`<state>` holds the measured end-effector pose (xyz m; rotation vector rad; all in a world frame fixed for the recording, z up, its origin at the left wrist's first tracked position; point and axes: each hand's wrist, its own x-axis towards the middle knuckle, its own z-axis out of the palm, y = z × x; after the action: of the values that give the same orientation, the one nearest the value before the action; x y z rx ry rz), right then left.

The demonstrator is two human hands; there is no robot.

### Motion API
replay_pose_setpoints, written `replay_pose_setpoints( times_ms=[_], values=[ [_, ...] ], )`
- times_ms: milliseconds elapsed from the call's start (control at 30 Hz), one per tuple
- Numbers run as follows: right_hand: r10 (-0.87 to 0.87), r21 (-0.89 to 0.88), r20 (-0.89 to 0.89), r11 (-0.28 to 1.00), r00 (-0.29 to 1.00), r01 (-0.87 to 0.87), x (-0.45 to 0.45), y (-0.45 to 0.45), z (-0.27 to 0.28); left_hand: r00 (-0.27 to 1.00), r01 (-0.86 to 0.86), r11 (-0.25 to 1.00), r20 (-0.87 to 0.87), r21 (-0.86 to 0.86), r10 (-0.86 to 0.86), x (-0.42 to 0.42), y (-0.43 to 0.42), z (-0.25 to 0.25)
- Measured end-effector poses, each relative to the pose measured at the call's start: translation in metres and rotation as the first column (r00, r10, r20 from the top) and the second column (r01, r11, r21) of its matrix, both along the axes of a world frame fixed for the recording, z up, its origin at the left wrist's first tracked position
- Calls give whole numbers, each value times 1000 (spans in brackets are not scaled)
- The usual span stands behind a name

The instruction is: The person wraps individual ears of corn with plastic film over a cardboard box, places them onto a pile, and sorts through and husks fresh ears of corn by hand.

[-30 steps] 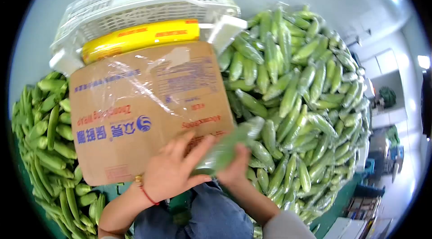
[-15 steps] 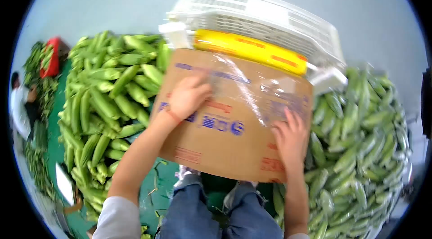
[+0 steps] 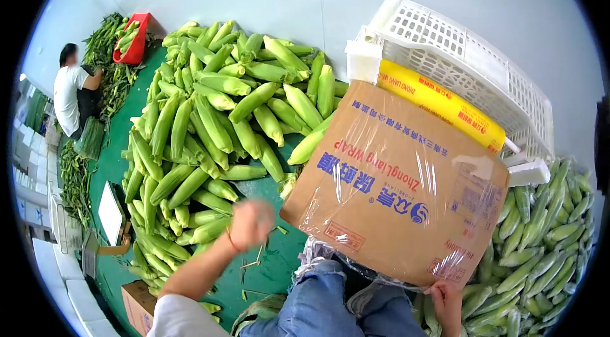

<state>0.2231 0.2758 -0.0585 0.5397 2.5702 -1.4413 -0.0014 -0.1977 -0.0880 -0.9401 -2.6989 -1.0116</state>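
Unwrapped corn pile crowds the left, its nearest ears right up by the cardboard box at the cardboard's left edge. Film-wrapped corn blocks the right side. White crate and yellow film roll close off the far edge; white end blocks sit at the roll's ends. Jeans-clad legs under the near edge. Back left: red basket with corn, another person in a white top, loose husks.

Open room: green floor between pile and legs, scraps on it; another green strip left of the pile.

Cardboard is flat-faced, printed blue and red, glossy clear film wrinkled over it. Crate is slotted, rigid-looking; roll smooth, cylindrical; ears tapered, green-husked.

Left hand is blurred beside the pile; fingers look curled, can't tell if holding anything. Right hand touches the cardboard's lower right edge; can't tell if fingers pinch film or board.
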Motion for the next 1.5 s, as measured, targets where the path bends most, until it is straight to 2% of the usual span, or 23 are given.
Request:
replay_pose_setpoints(
  times_ms=[33, 67, 133, 200, 267, 433, 467, 500, 533, 633, 667, 767, 800, 900, 933, 1033, 1067, 1100, 1200, 1267, 1367, 1433, 1500],
  values=[
    [32, 26, 29, 999, 999, -33, 1, -1, 3, 916, -399, 895, 37, 198, 400, -31, 2, -13],
    [65, 56, 49, 996, 997, -68, -4, -1, 7, 854, -508, 861, -139, -15, 501, -80, -1, -7],
    [114, 104, 69, 987, 991, -121, -17, -1, 16, 781, -618, 684, -408, -389, 473, -166, -15, -24],
    [123, 132, 94, 982, 988, -134, -23, -7, 27, 778, -507, 407, -200, -760, 595, -231, -31, -51],
    [110, 159, 180, 978, 977, -139, -25, -8, 32, 773, -458, 309, -202, -833, 602, -261, -58, -84],
    [32, 74, 211, 996, 977, -49, -26, -11, 33, 784, -528, 662, -6, -531, 620, -253, -95, -109],
    [27, 81, 195, 996, 980, -44, -25, -13, 32, 642, -648, 732, 366, -211, 674, -222, -79, -79],
    [33, 87, 171, 995, 985, -48, -26, -13, 33, 502, -652, 758, 739, -19, 450, -190, -66, -36],
    [42, 109, 171, 992, 984, -61, -27, -14, 34, 528, -684, 728, 723, 51, 446, -149, -32, 5],
    [1, 108, 186, 994, 983, -22, -28, -19, 37, 820, -409, 871, 529, 272, 220, -69, -1, 43],
    [-11, 119, 203, 993, 979, -14, -31, -22, 40, 975, -172, 971, 169, 164, 144, -56, 9, 39],
    [-35, 247, 143, 969, 989, -2, -27, -32, 41, 965, 208, 945, -106, -254, -241, -23, 115, 94],
    [-3, 367, 154, 929, 988, -54, -24, -36, 43, 896, 336, 918, -228, -210, -380, -24, 144, 94],
    [21, -47, 106, 999, 994, -16, -17, -38, 76, 856, 477, 866, -142, -150, -497, -29, 195, 77],
    [-120, -436, 7, 893, 993, 111, -7, -33, 74, 856, 495, 854, -77, -157, -511, -33, 201, 72],
    [-484, -616, -198, 737, 852, 276, -54, -37, 74, 848, 522, 829, 21, -201, -529, -28, 207, 74],
    [-222, -237, -389, 962, 894, 136, -80, -38, 61, 860, 502, 841, 13, -203, -510, -27, 208, 75],
    [109, 204, -461, 979, 881, -14, -107, -37, 47, 877, 470, 858, -4, -206, -481, -28, 208, 76],
    [344, 720, -302, 693, 889, -24, -148, -43, 36, 979, 196, 979, -35, -60, -199, -4, 185, 80],
    [356, 725, -351, 689, 866, 10, -156, -39, 24, 992, 125, 975, -9, -182, -128, 16, 164, 71],
    [387, 749, -419, 658, 821, 73, -163, -37, 20, 978, 35, 998, 202, 48, -44, -16, 125, 44],
    [403, 746, -438, 662, 804, 75, -164, -38, 24, 996, 9, 978, -86, 208, 9, -62, 166, 96],
    [405, 743, -452, 664, 794, 84, -169, -36, 17, 988, 156, 985, -17, 68, -155, -97, 210, 108]
  ],
)
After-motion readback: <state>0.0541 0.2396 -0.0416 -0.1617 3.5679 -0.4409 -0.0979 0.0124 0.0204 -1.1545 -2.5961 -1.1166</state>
